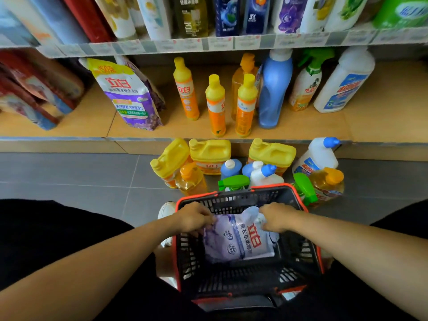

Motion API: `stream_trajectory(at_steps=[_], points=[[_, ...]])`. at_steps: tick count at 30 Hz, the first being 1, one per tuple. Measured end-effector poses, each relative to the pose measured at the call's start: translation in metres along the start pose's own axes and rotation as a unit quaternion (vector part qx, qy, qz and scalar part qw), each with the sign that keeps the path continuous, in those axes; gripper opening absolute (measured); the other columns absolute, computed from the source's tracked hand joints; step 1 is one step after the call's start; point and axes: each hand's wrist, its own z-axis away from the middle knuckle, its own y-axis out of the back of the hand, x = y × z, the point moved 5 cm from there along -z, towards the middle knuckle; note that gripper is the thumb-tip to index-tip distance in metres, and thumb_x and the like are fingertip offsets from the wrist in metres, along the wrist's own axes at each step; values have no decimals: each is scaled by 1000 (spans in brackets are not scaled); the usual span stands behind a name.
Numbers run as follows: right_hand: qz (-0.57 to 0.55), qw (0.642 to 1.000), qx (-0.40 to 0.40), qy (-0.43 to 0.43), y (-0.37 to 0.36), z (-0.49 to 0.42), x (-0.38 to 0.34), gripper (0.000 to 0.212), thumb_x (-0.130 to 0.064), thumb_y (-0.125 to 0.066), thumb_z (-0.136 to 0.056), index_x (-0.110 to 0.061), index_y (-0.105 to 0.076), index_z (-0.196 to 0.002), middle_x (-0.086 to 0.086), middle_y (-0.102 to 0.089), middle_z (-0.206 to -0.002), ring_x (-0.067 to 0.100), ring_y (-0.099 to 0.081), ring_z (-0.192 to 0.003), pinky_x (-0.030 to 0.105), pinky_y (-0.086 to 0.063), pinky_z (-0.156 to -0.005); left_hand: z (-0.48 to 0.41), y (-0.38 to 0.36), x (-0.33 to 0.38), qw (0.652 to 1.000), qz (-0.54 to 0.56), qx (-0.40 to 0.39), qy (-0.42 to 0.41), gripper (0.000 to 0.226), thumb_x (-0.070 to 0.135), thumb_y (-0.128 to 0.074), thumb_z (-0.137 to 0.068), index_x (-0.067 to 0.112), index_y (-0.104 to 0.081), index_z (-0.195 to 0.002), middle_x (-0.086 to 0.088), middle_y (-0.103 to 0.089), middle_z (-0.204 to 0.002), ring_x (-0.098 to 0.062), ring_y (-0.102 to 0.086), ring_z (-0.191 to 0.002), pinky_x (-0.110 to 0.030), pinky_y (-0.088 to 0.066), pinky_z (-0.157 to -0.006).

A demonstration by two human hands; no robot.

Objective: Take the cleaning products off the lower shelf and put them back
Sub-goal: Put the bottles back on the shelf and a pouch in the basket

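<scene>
Grey tiled floor (pixel 69 172), shop aisle, shelving ahead of you.

Nearest: one black basket (pixel 231 281) with a red rim, on the floor between your knees. Contents: one lilac-and-white pouch (pixel 240 237), print side up. Your left hand (pixel 194 218) holds its upper left corner with fingers curled on the film; your right hand (pixel 278 217) pinches the upper right corner.

Beyond the basket, on the floor against the shelf base:
- three yellow jugs (pixel 209 154)
- two amber pump bottles (pixel 191 179)
- two green spray heads (pixel 234 183)
- two white bottles with blue caps (pixel 319 154)

Lower shelf (pixel 92 121), left to right:
- red packs (pixel 34 89)
- one upright purple pouch (pixel 129 93)
- three slim orange bottles (pixel 215 105)
- one tall blue bottle (pixel 275 89)
- one green-trigger spray bottle (pixel 305 82)
- one large white bottle (pixel 345 82)

Upper shelf (pixel 220 44): a row of bottles, only their bases in view.
</scene>
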Motion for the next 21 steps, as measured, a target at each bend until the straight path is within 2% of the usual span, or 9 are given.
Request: stream_trajectory(at_steps=[2, 3, 5, 6, 10, 13, 16, 18, 21], points=[[14, 999, 16, 48, 16, 3, -21, 46, -41, -63, -91, -17, -60, -131, 8, -61, -132, 31, -60, -117, 39, -52, -95, 4, 17, 13, 990, -121, 33, -59, 22, 31, -65, -96, 14, -76, -102, -6, -74, -95, -16, -65, -80, -31, -52, -75], [10, 996, 36, 77, 27, 5, -32, 39, -41, -64, -91, -19, -64, -122, 6, -65, -124, 30, -62, -111, 38, -53, -89, 9, 26, 19, 980, -177, 45, -78, 23, 34, -64, -96, 18, -76, -106, -2, -74, -103, -16, -66, -90, -30, -51, -81], [-5, 988, 93, 125, 50, 7, -49, 20, -39, -66, -89, -23, -65, -99, 4, -69, -104, 27, -64, -94, 34, -51, -73, 16, 43, 28, 965, -232, 59, -103, 25, 37, -62, -97, 22, -75, -111, -1, -74, -110, -18, -66, -100, -31, -50, -83], [-17, 983, 118, 138, 62, 9, -54, 17, -39, -67, -89, -23, -64, -96, 2, -69, -98, 25, -64, -90, 34, -51, -71, 18, 52, 31, 960, -247, 67, -112, 25, 38, -61, -97, 21, -75, -111, -1, -74, -109, -18, -67, -100, -30, -50, -82], [-112, 959, 204, 162, 112, 5, -69, 21, -35, -69, -90, -24, -71, -107, -4, -73, -95, 15, -64, -89, 34, -53, -79, 25, 99, 38, 943, -289, 117, -120, 27, 43, -60, -98, 24, -74, -112, 4, -74, -112, -14, -66, -100, -26, -49, -80], [-167, 935, 258, 179, 148, -8, -77, 17, -29, -74, -87, -22, -74, -102, -8, -69, -87, 10, -63, -80, 28, -47, -71, 23, 141, 37, 932, -319, 142, -99, 27, 46, -58, -98, 27, -73, -110, 7, -73, -111, -13, -65, -98, -35, -54, -86], [-177, 922, 291, 186, 175, -30, -87, 23, -29, -76, -85, -20, -73, -106, -4, -71, -96, 8, -61, -80, 26, -46, -73, 14, 181, 34, 924, -330, 172, -83, 29, 44, -57, -98, 26, -72, -115, 7, -72, -112, -12, -65, -98, -37, -57, -88], [-174, 918, 308, 182, 189, -46, -95, 32, -29, -76, -85, -20, -70, -115, -1, -72, -112, 15, -65, -97, 30, -50, -81, 4, 205, 30, 927, -302, 207, -83, 30, 40, -59, -99, 21, -70, -119, 3, -72, -115, -14, -66, -100, -36, -57, -89], [-144, 924, 317, 156, 200, -73, -103, 49, -32, -77, -84, -20, -62, -129, 5, -65, -129, 25, -59, -120, 41, -50, -96, -20, 229, 20, 943, -210, 249, -73, 35, 37, -62, -98, 17, -66, -127, -1, -70, -120, -16, -66, -105, -34, -57, -92]])
